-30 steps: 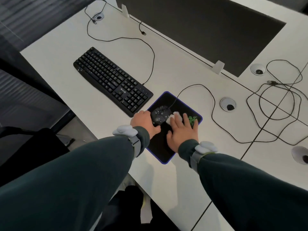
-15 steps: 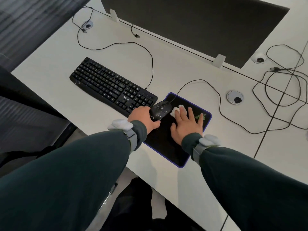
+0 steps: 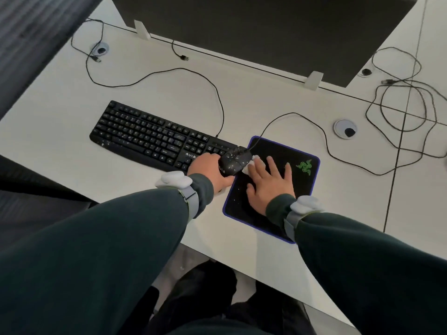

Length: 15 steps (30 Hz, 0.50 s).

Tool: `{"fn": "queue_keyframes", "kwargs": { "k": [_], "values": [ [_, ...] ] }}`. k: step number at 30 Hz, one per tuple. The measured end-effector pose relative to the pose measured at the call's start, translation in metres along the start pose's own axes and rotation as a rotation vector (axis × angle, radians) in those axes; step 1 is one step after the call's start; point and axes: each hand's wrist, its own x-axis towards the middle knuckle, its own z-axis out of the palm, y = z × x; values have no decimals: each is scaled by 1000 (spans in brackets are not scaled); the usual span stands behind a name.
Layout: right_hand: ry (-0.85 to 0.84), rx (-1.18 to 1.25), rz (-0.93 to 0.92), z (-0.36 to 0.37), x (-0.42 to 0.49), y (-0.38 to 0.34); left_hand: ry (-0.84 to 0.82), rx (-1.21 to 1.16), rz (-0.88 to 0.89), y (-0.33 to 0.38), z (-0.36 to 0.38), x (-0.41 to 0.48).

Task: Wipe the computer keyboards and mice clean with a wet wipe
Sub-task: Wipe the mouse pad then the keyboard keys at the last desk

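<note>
So we were at a white desk (image 3: pixel 60 97), smooth and matte, with a thin seam running across it on the right. A dark flat panel (image 3: pixel 266 27) stood along the far edge, held by two pale clips. At far left there was a dark ribbed surface, too blurry to say what it was.

Going left to right: a round grommet (image 3: pixel 101 49) sat in the far left corner with a thin black cable looping past it. Then the keyboard (image 3: pixel 145 136), black plastic, long and low, lying at a slant with its cord curling off the back.

Our left hand (image 3: pixel 208 170) was at the keyboard's right end, fingers curled round the mouse (image 3: pixel 235 159), so a proper hold on it. The mouse was black, rounded and speckled with pale spots. It sat at the left edge of the pad (image 3: pixel 297 184), overlapping the keyboard's corner. We couldn't tell if it was lifted or resting.

The wipe (image 3: pixel 251 163) was a small white crumpled wad, touching the mouse's right side. Our right hand (image 3: pixel 268 182) lay flat on the pad, fingers straight and spread, with the fingertips (image 3: pixel 257 163) pressing on the wipe.

The pad was black cloth with a purple stitched border and a green logo. Grey bands with pale pods sat on both wrists over dark green sleeves. Further right was another grommet (image 3: pixel 344 129), then a loose tangle of black cables (image 3: pixel 399 112).
</note>
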Motion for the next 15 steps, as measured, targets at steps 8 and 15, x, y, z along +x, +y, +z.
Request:
{"fn": "queue_keyframes", "kwargs": {
  "k": [8, 15],
  "values": [
    [-53, -173, -289, 34, -78, -28, -28, 6, 127, -13, -2, -3],
    [-10, -43, 108, 18, -48, -39, -42, 17, 139, -23, 1, -6]
  ]
}}
